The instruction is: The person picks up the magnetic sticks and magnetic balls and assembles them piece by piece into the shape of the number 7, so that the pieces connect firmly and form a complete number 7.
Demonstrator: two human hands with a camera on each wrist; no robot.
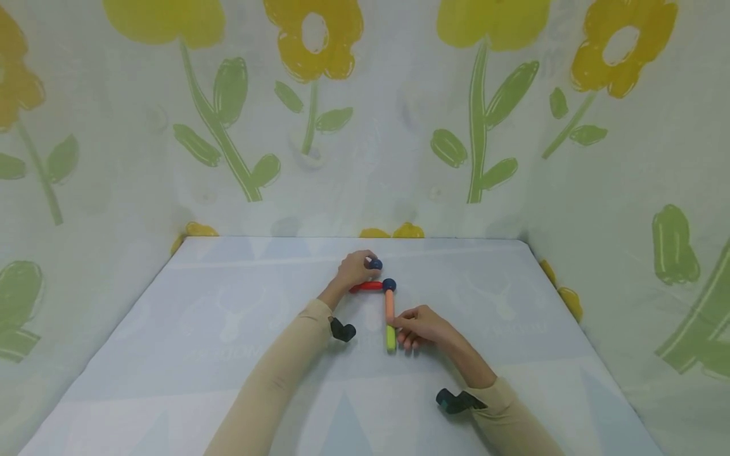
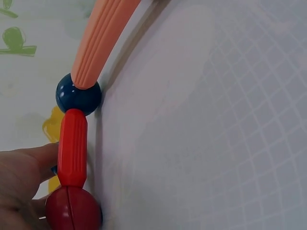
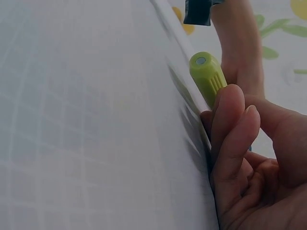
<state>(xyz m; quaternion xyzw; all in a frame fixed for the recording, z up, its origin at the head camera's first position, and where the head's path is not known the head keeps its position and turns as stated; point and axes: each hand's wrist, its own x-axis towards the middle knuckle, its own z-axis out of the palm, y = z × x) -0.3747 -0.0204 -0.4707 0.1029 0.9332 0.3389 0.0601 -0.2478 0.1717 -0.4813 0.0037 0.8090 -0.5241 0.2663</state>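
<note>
My left hand point(image 1: 355, 269) holds a dark blue ball point(image 1: 376, 264) between thumb and fingers, just behind a red magnetic rod point(image 1: 369, 286). That rod joins a second blue ball point(image 1: 389, 285) to a red ball point(image 2: 73, 209), which the left wrist view shows beside my palm. From the second blue ball an orange rod point(image 1: 390, 306) runs toward me, in line with a green magnetic rod point(image 1: 390, 339). My right hand point(image 1: 424, 326) pinches where the orange and green rods meet. In the right wrist view, the green rod's free end shows a metal disc; its far end is hidden by fingers.
The pieces are on a pale patterned table surface point(image 1: 239, 373). Behind it and at both sides hang white sheets point(image 1: 376, 126) printed with flowers. Dark wrist cameras point(image 1: 456, 401) sit on both sleeves.
</note>
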